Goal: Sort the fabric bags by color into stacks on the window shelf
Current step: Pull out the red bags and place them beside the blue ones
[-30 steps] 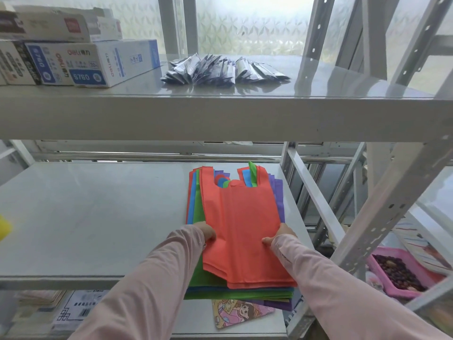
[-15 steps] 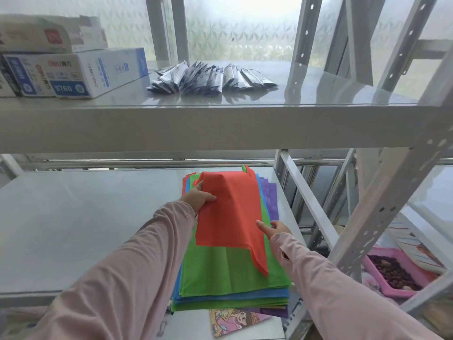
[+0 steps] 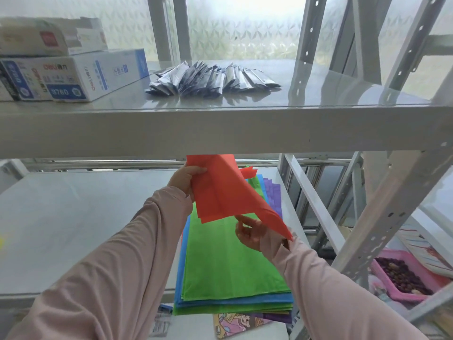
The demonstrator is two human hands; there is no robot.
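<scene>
Left hand [image 3: 187, 179] grip clamped on orange bag [image 3: 220, 190]; right hand [image 3: 252, 233] grip apart beneath, above bag stack [image 3: 232, 266].

The lifted fabric bag [image 3: 220, 190] is a flat orange-red, held by a hand in a pale pink sleeve [image 3: 137, 253]. The pile of bags [image 3: 230, 271] beneath shows bright green on top, then a blue edge, more green, and purple at the far and lower right. A cartoon-printed sheet [image 3: 235, 323] peeks out below in pinks and yellows. The shelf [image 3: 73, 217] is plain pale grey. Above, the foil sachets [image 3: 210, 78] are silver and dark, the box [image 3: 81, 74] white with blue panels and red lettering. The basket [image 3: 411, 278] is pink; the window glass [image 3: 240, 25] carries a frosted leaf pattern.
</scene>
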